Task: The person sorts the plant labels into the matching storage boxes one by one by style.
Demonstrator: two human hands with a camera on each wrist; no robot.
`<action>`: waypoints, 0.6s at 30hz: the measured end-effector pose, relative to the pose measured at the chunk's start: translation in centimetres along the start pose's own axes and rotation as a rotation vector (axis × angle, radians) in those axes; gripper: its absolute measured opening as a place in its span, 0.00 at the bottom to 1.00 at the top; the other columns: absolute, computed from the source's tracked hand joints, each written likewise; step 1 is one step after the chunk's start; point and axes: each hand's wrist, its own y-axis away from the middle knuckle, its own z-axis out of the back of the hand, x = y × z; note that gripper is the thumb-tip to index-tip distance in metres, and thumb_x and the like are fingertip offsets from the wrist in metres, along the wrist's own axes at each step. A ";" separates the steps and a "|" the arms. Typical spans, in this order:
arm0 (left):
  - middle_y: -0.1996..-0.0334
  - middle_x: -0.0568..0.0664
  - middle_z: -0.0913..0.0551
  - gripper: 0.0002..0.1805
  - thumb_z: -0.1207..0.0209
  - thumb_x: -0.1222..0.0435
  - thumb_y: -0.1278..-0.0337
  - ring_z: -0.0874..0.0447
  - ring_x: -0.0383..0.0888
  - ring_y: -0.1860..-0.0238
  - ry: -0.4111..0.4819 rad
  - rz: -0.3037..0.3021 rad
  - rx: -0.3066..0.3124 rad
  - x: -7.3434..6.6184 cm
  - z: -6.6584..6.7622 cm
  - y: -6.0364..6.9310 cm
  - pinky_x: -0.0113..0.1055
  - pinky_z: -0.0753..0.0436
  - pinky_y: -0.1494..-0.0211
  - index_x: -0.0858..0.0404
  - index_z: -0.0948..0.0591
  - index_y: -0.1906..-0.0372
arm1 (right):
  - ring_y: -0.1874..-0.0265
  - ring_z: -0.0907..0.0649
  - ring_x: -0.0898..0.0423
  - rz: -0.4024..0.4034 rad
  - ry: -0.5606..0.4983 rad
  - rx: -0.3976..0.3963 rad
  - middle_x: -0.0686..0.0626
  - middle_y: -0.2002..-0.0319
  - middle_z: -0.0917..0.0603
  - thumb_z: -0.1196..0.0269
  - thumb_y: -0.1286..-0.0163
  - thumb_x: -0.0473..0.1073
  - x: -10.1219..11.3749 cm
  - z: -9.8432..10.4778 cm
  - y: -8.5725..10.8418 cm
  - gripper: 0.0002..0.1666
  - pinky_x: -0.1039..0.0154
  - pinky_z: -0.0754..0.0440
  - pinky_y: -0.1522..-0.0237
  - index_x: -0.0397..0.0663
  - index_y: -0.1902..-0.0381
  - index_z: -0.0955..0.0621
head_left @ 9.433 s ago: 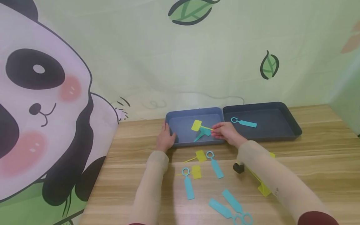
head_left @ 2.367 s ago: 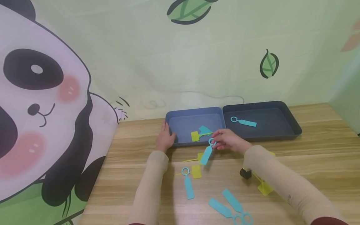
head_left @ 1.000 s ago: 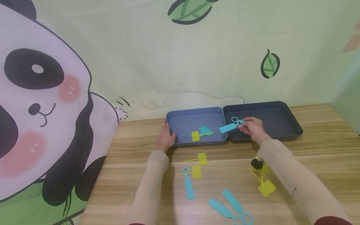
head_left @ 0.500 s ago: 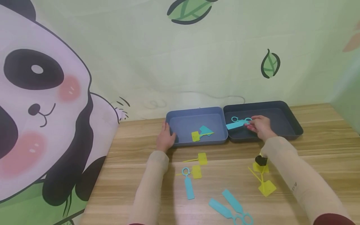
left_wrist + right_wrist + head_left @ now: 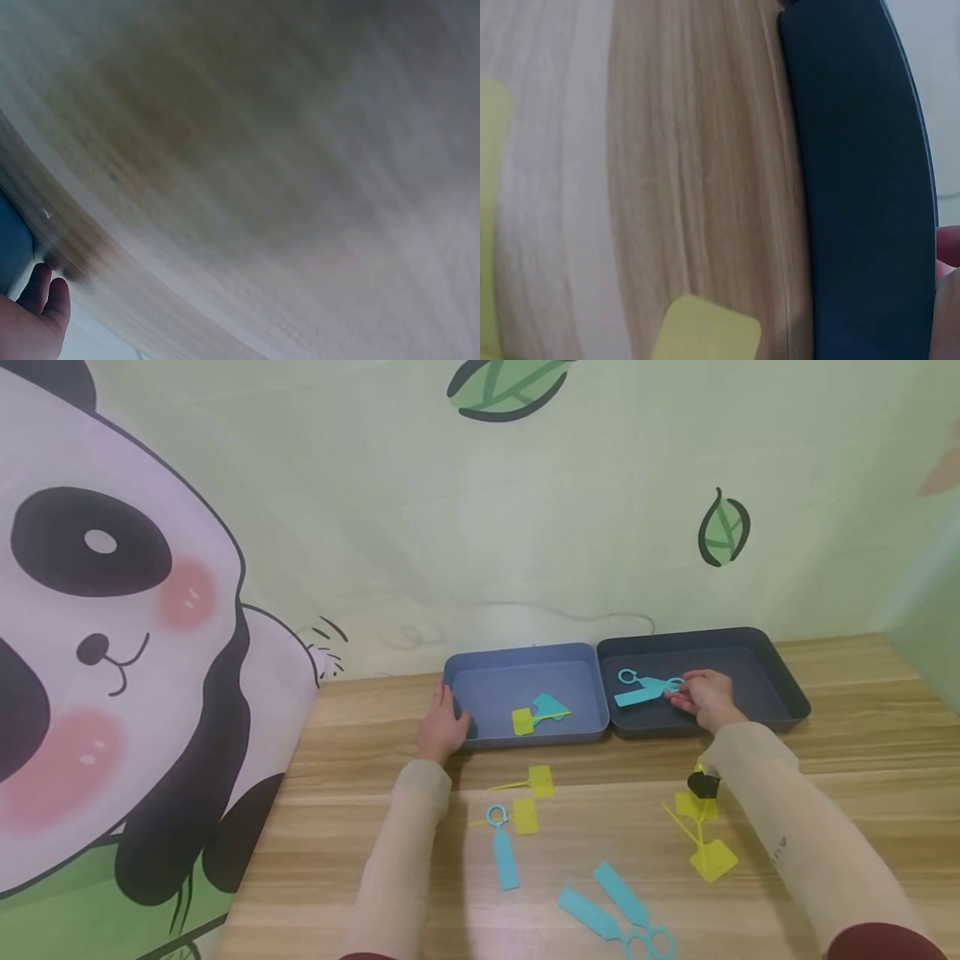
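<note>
The blue tag (image 5: 636, 696), its free end over the dark tray's left rim a moment ago, is now within the dark tray (image 5: 757, 681), overlapping another tag (image 5: 627, 677) there; two are gathered. The right hand (image 5: 707, 698) pinches its ring end. The left hand (image 5: 442, 727), fingers extended, rests against the blue tray (image 5: 487, 689), which holds a yellow tag (image 5: 522, 722) across a teal piece (image 5: 551, 704).

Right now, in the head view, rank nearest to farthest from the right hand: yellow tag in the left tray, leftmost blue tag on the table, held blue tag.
1. Held blue tag, pinched within the dark tray.
2. Yellow tag, leftward, in the left tray.
3. Leftmost blue tag, front-left on the table.
</note>
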 end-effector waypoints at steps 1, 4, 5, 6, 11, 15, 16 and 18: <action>0.30 0.50 0.58 0.37 0.57 0.53 0.43 0.43 0.54 0.35 0.001 0.000 0.000 0.0 0.0 0.0 0.45 0.39 0.35 0.65 0.51 0.32 | 0.82 0.19 0.67 0.000 0.001 0.004 0.46 0.61 0.30 0.53 0.37 0.29 -0.1 0.0 0.0 0.23 0.74 0.20 0.70 0.38 0.43 0.39; 0.30 0.49 0.59 0.37 0.57 0.53 0.43 0.43 0.54 0.35 0.001 0.003 0.001 0.0 0.0 0.1 0.45 0.39 0.35 0.65 0.52 0.32 | 0.82 0.19 0.66 0.004 0.001 0.016 0.45 0.61 0.29 0.53 0.38 0.28 -0.2 0.1 -0.1 0.25 0.73 0.20 0.71 0.37 0.41 0.40; 0.30 0.49 0.59 0.37 0.57 0.53 0.43 0.42 0.54 0.36 0.002 0.005 0.000 0.0 0.0 0.1 0.45 0.39 0.35 0.65 0.51 0.32 | 0.82 0.19 0.66 0.005 0.000 0.021 0.45 0.61 0.29 0.53 0.38 0.27 -0.2 0.1 -0.2 0.26 0.73 0.19 0.71 0.36 0.41 0.40; 0.30 0.49 0.58 0.37 0.57 0.53 0.43 0.42 0.54 0.36 -0.001 0.006 0.001 0.0 0.0 0.1 0.45 0.39 0.35 0.65 0.51 0.32 | 0.82 0.19 0.66 0.006 0.001 0.024 0.45 0.61 0.29 0.53 0.39 0.27 -0.3 0.1 -0.2 0.26 0.72 0.19 0.71 0.36 0.42 0.40; 0.30 0.50 0.58 0.36 0.57 0.53 0.43 0.42 0.53 0.35 -0.015 0.007 -0.002 -0.1 0.1 0.2 0.45 0.38 0.36 0.65 0.51 0.32 | 0.81 0.19 0.65 0.002 0.025 0.026 0.49 0.70 0.25 0.53 0.39 0.27 -0.3 0.2 -0.3 0.22 0.71 0.19 0.71 0.37 0.45 0.37; 0.30 0.50 0.58 0.36 0.57 0.53 0.43 0.43 0.53 0.35 -0.029 0.004 -0.006 -0.2 0.1 0.2 0.45 0.38 0.36 0.65 0.51 0.32 | 0.81 0.19 0.65 -0.009 0.056 0.013 0.50 0.71 0.25 0.53 0.38 0.28 -0.3 0.2 -0.4 0.24 0.70 0.19 0.70 0.38 0.43 0.37; 0.30 0.50 0.58 0.37 0.56 0.53 0.43 0.43 0.53 0.35 -0.030 0.003 -0.006 -0.2 0.1 0.2 0.45 0.38 0.36 0.65 0.51 0.32 | 0.81 0.20 0.65 -0.011 0.066 0.010 0.50 0.68 0.26 0.54 0.38 0.29 -0.3 0.2 -0.4 0.24 0.70 0.19 0.69 0.38 0.42 0.37; 0.30 0.50 0.58 0.37 0.56 0.53 0.43 0.43 0.53 0.35 -0.033 0.002 -0.005 -0.1 0.1 0.2 0.45 0.38 0.36 0.65 0.51 0.32 | 0.81 0.21 0.65 -0.010 0.086 0.006 0.49 0.64 0.29 0.54 0.37 0.30 -0.4 0.1 -0.3 0.25 0.69 0.19 0.68 0.38 0.41 0.38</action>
